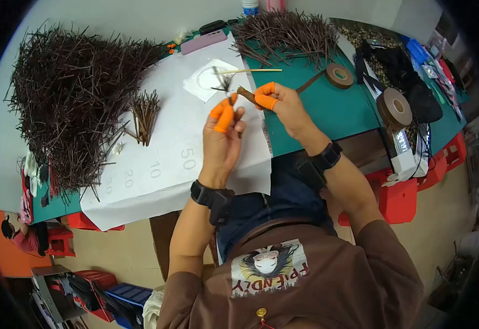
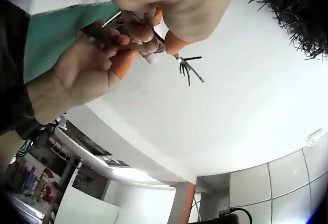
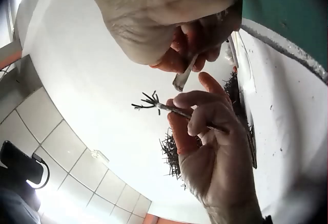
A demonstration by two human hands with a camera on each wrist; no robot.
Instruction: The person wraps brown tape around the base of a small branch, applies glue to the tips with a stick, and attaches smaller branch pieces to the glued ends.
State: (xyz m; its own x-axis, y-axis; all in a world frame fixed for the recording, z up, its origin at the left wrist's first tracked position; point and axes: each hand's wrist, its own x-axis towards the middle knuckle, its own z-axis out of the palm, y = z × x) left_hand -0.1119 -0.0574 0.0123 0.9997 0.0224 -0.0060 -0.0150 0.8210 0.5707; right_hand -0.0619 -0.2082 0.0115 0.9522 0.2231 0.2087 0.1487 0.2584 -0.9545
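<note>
My left hand (image 1: 223,140), orange covers on some of its fingertips, pinches a thin dark twig (image 3: 174,110). Several short prongs fan out from the twig's tip in both wrist views. Just to the right, my right hand (image 1: 290,108) grips the end of a brown tape strip (image 1: 249,96) between orange-covered thumb and finger. The strip runs back to a brown tape roll (image 1: 339,75) on the green table. In the right wrist view the tape's cut end (image 3: 183,76) points down toward the twig, with a gap between them.
A large heap of brown twigs (image 1: 64,104) covers the left side, beside a small twig bundle (image 1: 144,115). Another twig pile (image 1: 286,35) lies at the back. A white plate (image 1: 206,79) and pale stick (image 1: 256,70) lie ahead; a second tape roll (image 1: 397,108) stands right.
</note>
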